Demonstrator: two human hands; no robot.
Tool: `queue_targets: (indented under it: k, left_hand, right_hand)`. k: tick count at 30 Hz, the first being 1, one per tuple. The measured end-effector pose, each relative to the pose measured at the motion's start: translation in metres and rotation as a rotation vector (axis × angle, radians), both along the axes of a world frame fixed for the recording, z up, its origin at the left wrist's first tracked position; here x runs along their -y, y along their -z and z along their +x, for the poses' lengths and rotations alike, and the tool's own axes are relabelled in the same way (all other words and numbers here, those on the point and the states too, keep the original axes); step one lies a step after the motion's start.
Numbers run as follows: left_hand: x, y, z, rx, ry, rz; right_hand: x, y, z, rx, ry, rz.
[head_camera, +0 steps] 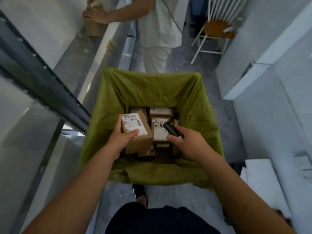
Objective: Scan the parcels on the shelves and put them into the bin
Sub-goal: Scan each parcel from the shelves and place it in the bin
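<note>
**Parcel over bin, scanner in hand: scan or drop step**

Nearest: both forearms reach forward over the green-lined bin (199,105). Left hand (123,139) grips one brown parcel (137,132) from its near-left side, thumb lying on the white label, which faces up; fingers wrap the far edge. The parcel is held above the bin's opening, over the parcels already inside. Right hand (185,142) is curled round a black scanner (170,130), its head pointing toward the left and away.

Judged step: scan of the held parcel, or release just after it; no beam visible, so cannot tell which. Next move calls for a label read confirmed, then the left fingers loosening to let the parcel settle on the pile.

Counts: 1 parcel in hand; at least 4 labelled parcels in bin (160,125), more partly hidden. 1 scanner. 1 bin.

Farther: shelf frame (42,85) at left. Beyond the bin, a second person (160,31) handling a brown package; 1 white chair (216,29).
</note>
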State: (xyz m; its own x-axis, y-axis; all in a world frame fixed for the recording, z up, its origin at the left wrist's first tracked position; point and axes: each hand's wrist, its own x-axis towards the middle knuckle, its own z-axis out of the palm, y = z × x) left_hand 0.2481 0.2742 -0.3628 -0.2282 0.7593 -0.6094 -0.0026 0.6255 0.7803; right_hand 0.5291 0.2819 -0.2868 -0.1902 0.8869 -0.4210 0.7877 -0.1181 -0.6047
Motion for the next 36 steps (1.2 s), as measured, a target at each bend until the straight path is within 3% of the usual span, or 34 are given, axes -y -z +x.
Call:
queue_targets:
  k: [6,15,29,36]
  left_hand:
    - [-0.051,0.073,0.006,0.062,0.001,-0.199]
    - [-0.078,0.150,0.008,0.074,0.038,-0.241]
    - [-0.086,0.161,0.008,-0.446,0.437,-0.208]
    - [-0.067,0.132,0.008,-0.538,0.549,-0.124]
  right_hand:
    - [-0.019,0.027,-0.020,0.046,0.106,-0.114]
    - [-0.022,0.057,-0.020,0.050,0.208,-0.247]
    - [-0.016,0.068,-0.035,0.054,0.232,-0.273]
    - [-0.013,0.061,-0.032,0.073,0.179,-0.233]
